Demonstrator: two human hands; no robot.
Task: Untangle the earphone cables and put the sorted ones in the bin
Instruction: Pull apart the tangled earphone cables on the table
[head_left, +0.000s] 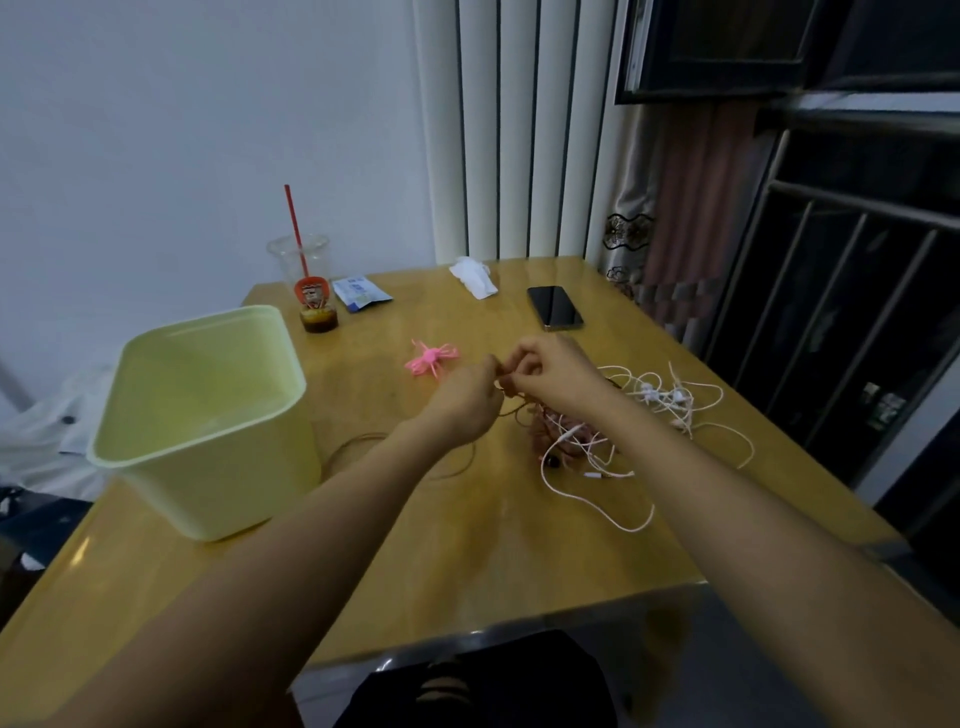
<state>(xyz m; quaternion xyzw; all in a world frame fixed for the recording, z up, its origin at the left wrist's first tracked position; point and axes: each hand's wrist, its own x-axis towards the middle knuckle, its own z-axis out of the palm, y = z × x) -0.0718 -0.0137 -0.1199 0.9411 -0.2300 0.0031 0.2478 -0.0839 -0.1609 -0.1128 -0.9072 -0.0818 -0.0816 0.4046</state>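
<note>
My left hand (465, 397) and my right hand (550, 371) meet above the middle of the table, and both pinch a thin brown earphone cable (363, 441) between thumb and fingers. That cable loops down over the wood toward the bin. Beneath my right wrist lies a tangle of pinkish and white earphone cables (566, 441). White earphone cables (670, 400) spread out to the right of it. A pale yellow bin (208, 431) stands at the left, with nothing visible inside.
On the wooden table (467, 545) lie a bundled pink cable (431, 358), a dark phone (555, 307), a crumpled white tissue (474, 278), a blue packet (361, 292) and a plastic cup with a red straw (311, 291). Window bars stand at the right.
</note>
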